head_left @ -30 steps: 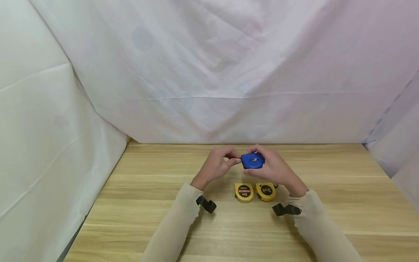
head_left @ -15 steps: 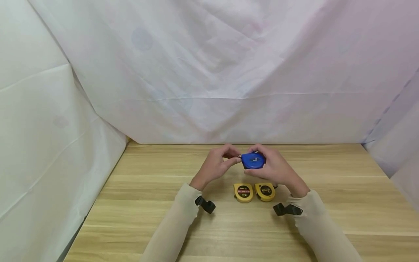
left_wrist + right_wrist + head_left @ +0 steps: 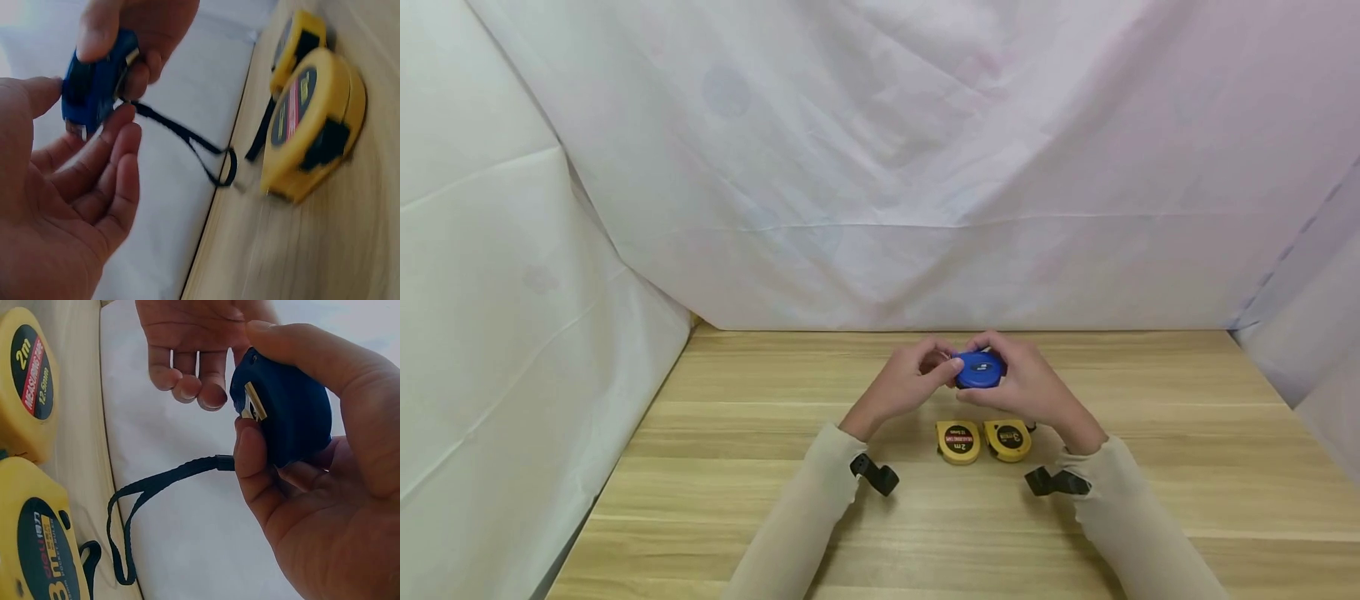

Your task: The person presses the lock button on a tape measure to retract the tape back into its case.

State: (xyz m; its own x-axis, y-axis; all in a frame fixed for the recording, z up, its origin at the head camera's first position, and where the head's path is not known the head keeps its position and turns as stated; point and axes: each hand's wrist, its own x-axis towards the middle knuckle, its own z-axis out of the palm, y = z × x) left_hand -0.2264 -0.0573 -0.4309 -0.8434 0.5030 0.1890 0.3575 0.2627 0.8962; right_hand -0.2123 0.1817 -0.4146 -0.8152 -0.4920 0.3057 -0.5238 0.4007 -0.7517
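A blue tape measure [image 3: 978, 370] is held up over the far part of the table, between both hands. My right hand [image 3: 1032, 379] grips its case, thumb on one side and fingers on the other. With my left hand [image 3: 904, 382] I pinch its left end, the thumb on the case and the index finger by the metal hook [image 3: 76, 129]. The other left fingers are loosely bent. From the case hangs a black wrist strap [image 3: 181, 471]. Nearer me lie two yellow tape measures, one marked 2m [image 3: 958, 442] and one marked 3 [image 3: 1008, 440].
Both yellow cases lie side by side on the wooden table [image 3: 715, 500], below the hands. White cloth [image 3: 880, 167] hangs behind the table and along its left side. Black camera mounts [image 3: 876, 475] sit on both wrists.
My left thumb has moved right, from the tape's end onto the blue case. A short gap with the metal hook showing half a second ago has closed. The yellow tape measures stay put.
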